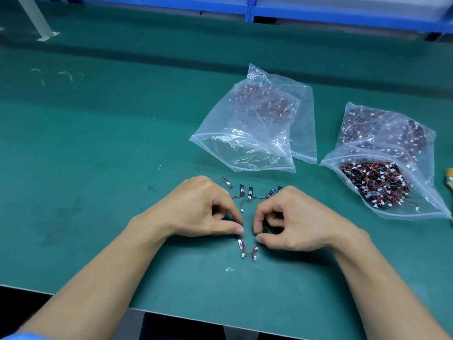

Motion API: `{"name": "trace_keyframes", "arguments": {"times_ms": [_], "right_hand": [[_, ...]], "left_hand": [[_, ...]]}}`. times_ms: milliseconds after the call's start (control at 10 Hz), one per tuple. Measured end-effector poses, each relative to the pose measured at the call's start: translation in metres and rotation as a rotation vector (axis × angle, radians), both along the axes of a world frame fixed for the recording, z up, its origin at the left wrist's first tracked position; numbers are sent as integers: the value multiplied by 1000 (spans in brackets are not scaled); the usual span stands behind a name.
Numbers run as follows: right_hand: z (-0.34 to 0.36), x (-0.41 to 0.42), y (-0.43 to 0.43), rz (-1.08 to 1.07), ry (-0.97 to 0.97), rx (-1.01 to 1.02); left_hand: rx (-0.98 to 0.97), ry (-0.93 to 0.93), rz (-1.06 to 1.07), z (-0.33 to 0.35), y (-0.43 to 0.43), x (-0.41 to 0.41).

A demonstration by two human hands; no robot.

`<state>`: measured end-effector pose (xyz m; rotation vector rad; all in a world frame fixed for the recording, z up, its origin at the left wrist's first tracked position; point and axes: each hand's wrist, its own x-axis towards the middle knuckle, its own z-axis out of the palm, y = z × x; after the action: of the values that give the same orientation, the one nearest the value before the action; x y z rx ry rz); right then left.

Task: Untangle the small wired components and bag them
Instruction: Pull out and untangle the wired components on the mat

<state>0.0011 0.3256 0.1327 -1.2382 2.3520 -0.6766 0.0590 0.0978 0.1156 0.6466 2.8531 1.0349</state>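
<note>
Your left hand pinches a small black red-wired component on the green bench; right hand likely pinches a second component, mostly hidden.

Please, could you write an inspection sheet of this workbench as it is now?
Surface: green mat, faint smudges and a few small clear scraps.
Job's things: left bag, mouth open, parts at its far end; right bag, open, full of parts; loose parts in a row beyond the hands; tangled pair between the hands.
Clutter: yellow object at the right edge, cut off.
Fingers: left hand and right hand each pinch one part of the tangled pair.
Cables: red leads with white plugs, looped together below the fingers.
Surroundings: blue rack and white post behind the bench.
</note>
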Motion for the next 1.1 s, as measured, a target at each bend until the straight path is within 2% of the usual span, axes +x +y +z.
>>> {"name": "trace_keyframes", "arguments": {"times_ms": [500,700,900,1100], "right_hand": [[-1,-9,8,-28,-90,-28],[-1,12,-10,26,59,-173],[-3,23,-24,85,189,-87],[-6,21,-23,64,184,-170]], "left_hand": [[-47,-32,75,1,-14,-2],[-49,-23,81,0,-11,-2],[-59,-25,83,-1,-13,-3],[-51,-33,84,-1,-13,-2]]}}
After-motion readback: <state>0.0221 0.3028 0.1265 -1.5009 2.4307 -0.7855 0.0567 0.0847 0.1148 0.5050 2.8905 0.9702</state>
